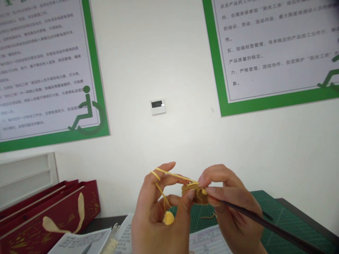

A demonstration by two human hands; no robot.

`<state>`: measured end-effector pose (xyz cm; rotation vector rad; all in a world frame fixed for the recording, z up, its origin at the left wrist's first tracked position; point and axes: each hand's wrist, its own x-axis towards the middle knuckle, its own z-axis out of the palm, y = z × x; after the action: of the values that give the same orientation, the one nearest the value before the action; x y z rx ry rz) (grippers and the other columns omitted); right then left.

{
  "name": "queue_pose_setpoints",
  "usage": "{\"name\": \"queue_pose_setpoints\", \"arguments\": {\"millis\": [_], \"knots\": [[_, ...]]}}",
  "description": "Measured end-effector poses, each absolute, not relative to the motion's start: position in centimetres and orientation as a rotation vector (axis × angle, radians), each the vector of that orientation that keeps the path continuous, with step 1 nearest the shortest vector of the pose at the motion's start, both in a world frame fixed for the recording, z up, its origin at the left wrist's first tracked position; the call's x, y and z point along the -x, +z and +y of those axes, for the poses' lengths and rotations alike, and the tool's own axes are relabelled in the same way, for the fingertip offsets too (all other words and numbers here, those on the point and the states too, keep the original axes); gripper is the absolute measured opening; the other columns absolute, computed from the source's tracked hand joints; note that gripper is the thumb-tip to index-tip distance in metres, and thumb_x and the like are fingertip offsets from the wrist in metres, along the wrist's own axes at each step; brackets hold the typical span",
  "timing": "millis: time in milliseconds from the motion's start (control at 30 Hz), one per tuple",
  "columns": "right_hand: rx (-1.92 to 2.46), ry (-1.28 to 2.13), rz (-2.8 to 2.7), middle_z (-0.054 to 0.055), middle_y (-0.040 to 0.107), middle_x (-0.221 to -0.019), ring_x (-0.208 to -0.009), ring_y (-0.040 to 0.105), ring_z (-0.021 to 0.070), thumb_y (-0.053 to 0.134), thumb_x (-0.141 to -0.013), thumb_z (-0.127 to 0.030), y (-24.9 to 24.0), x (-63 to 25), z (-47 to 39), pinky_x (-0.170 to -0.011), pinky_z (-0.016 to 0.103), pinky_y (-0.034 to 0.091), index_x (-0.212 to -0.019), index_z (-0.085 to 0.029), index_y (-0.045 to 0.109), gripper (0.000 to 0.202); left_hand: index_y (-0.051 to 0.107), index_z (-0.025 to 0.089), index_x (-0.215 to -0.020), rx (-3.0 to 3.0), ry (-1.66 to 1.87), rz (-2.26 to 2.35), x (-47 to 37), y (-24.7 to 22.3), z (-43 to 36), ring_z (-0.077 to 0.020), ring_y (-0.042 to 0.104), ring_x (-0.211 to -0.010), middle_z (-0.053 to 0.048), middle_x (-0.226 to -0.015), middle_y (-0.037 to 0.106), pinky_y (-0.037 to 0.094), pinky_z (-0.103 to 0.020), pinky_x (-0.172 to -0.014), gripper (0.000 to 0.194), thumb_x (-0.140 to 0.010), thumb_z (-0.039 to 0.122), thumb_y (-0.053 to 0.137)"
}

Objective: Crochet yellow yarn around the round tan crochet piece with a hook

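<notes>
My left hand pinches a small brownish-yellow crochet piece between thumb and fingers. Yellow yarn loops around its raised index finger and runs taut to the top of the piece. Inside the palm sits a small round yellow bundle, perhaps wound yarn. My right hand grips a crochet hook with a long dark handle slanting down to the right. Its fingertips meet the crochet piece, and they hide the hook's tip.
Below the hands lie a green cutting mat and printed papers on a dark table. Dark red gift bags stand at the left. On the white wall behind are a thermostat and two green-framed posters.
</notes>
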<state>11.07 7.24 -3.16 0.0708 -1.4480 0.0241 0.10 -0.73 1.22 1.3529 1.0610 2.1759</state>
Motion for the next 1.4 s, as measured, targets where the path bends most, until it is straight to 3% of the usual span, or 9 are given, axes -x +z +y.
{"name": "queue_pose_setpoints", "arguments": {"millis": [133, 300, 533, 700, 867, 1000, 1100, 1233, 1400], "knots": [[-0.038, 0.043, -1.477, 0.005, 0.070, -0.096, -0.090, 0.067, 0.0226, 0.054, -0.099, -0.013, -2.8, -11.2, 7.0, -0.072, 0.041, 0.056, -0.118, -0.029, 0.065, 0.026, 0.071, 0.031, -0.108, -1.454, 2.280, 1.168, -0.3, 0.7, -0.7, -0.0167, 0.072, -0.071, 0.004, -0.082, 0.077, 0.055, -0.022, -0.058, 0.041, -0.074, 0.014, 0.088], [-0.023, 0.016, -1.496, 0.005, 0.069, -0.095, -0.087, 0.065, 0.0215, 0.055, -0.098, -0.013, -2.6, -11.2, 6.9, -0.069, 0.039, 0.054, -0.113, -0.028, 0.066, 0.024, 0.070, 0.033, -0.110, -1.482, 2.287, 1.127, -0.7, 0.5, -0.8, -0.0130, 0.070, -0.072, 0.007, -0.081, 0.074, 0.058, -0.020, -0.072, 0.040, -0.078, 0.014, 0.084], [-0.019, 0.012, -1.375, 0.006, 0.072, -0.099, -0.092, 0.069, 0.0239, 0.056, -0.092, -0.003, -3.5, -11.2, 7.5, -0.072, 0.043, 0.058, -0.116, -0.029, 0.068, 0.037, 0.063, 0.026, -0.114, -1.434, 1.988, 0.915, 0.8, 1.2, -0.6, -0.0112, 0.064, -0.063, 0.006, -0.069, 0.068, 0.050, -0.019, -0.061, 0.045, -0.076, 0.010, 0.081], [-0.010, 0.006, -1.432, 0.006, 0.072, -0.100, -0.092, 0.069, 0.0240, 0.056, -0.093, -0.003, -3.4, -11.6, 7.7, -0.074, 0.045, 0.059, -0.117, -0.030, 0.067, 0.038, 0.062, 0.031, -0.123, -1.430, 1.979, 0.910, 1.8, 0.9, -0.2, -0.0142, 0.065, -0.070, 0.004, -0.079, 0.066, 0.054, -0.025, -0.070, 0.051, -0.079, 0.016, 0.082], [-0.049, -0.101, -1.473, 0.005, 0.072, -0.095, -0.087, 0.067, 0.0221, 0.057, -0.090, -0.001, -2.2, -11.9, 7.1, -0.071, 0.042, 0.057, -0.114, -0.029, 0.069, 0.039, 0.064, 0.031, -0.133, -1.383, 2.066, 0.910, 1.3, 0.9, -0.8, -0.0202, 0.066, -0.097, -0.005, -0.109, 0.072, 0.056, -0.028, -0.082, 0.052, -0.084, 0.029, 0.080], [-0.025, -0.011, -1.521, 0.003, 0.075, -0.092, -0.082, 0.067, 0.0221, 0.062, -0.089, -0.007, -2.0, -11.9, 6.7, -0.067, 0.040, 0.057, -0.107, -0.031, 0.069, 0.031, 0.052, 0.034, -0.146, -1.330, 2.003, 0.856, 0.9, 1.2, -0.8, -0.0195, 0.071, -0.088, -0.001, -0.090, 0.076, 0.056, -0.029, -0.081, 0.059, -0.091, 0.034, 0.073], [-0.010, 0.040, -1.528, 0.002, 0.076, -0.088, -0.079, 0.067, 0.0225, 0.061, -0.090, -0.011, -2.2, -12.0, 6.6, -0.065, 0.040, 0.056, -0.104, -0.031, 0.069, 0.026, 0.047, 0.034, -0.148, -1.270, 1.936, 0.812, 0.8, 1.3, -0.4, -0.0184, 0.068, -0.076, 0.001, -0.081, 0.075, 0.055, -0.030, -0.073, 0.069, -0.087, 0.028, 0.077], [-0.007, 0.054, -1.531, 0.001, 0.075, -0.083, -0.081, 0.066, 0.0224, 0.062, -0.087, -0.006, -2.3, -12.0, 6.6, -0.069, 0.040, 0.056, -0.105, -0.030, 0.069, 0.030, 0.060, 0.036, -0.135, -1.358, 2.107, 0.835, 0.5, 1.0, 0.0, -0.0165, 0.063, -0.079, 0.005, -0.082, 0.075, 0.051, -0.029, -0.079, 0.071, -0.073, 0.016, 0.088], [-0.031, 0.038, -1.521, 0.000, 0.074, -0.079, -0.082, 0.066, 0.0216, 0.063, -0.086, -0.003, -1.9, -11.8, 6.5, -0.067, 0.037, 0.057, -0.106, -0.028, 0.071, 0.033, 0.063, 0.033, -0.131, -1.470, 2.337, 0.933, -0.3, 0.4, 0.1, -0.0188, 0.069, -0.076, 0.007, -0.072, 0.073, 0.048, -0.038, -0.095, 0.059, -0.080, 0.014, 0.082]]}}
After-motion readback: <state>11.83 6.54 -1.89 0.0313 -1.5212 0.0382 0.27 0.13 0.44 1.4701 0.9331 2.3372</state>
